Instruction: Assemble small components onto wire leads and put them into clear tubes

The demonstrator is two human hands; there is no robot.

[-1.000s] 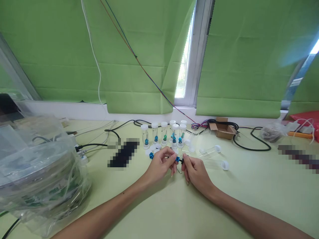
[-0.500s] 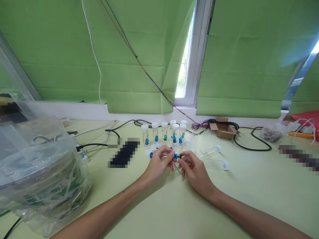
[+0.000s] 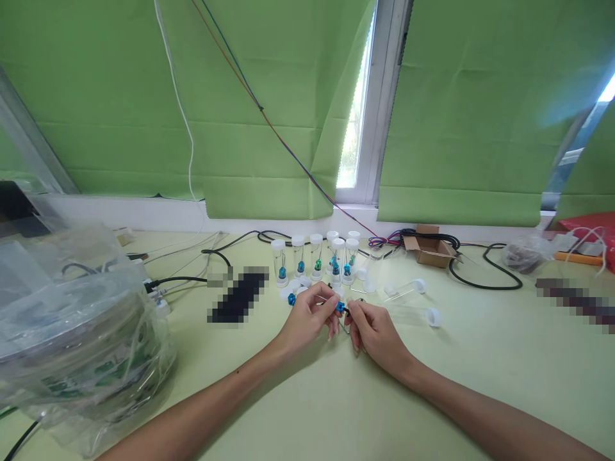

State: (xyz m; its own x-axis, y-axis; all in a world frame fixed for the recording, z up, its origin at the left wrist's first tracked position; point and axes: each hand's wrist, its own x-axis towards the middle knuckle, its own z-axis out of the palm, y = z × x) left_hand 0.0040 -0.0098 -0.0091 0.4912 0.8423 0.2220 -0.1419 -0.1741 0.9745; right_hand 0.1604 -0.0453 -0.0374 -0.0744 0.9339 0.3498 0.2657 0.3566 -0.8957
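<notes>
Between my hands is a small blue part with a thin metal rod on one side and a black end on the other. My left hand pinches the blue part and its rod between thumb and fingers. The fingers of my right hand close on the black end. A second blue piece lies just left of my left fingers. Behind my hands stand several clear capped tubes, upright, with blue or green parts and thin rods inside. A bent metal rod lies under my fingers, partly hidden.
Clear tubes with white caps lie right of my hands. An open cardboard box and black cables are at the back right. A plastic-wrapped reel fills the left; a blurred dark object lies nearby.
The blue part has tilted, its black end now lower on the right. My right fingers have closed more tightly around that end. My left hand has hardly moved.
</notes>
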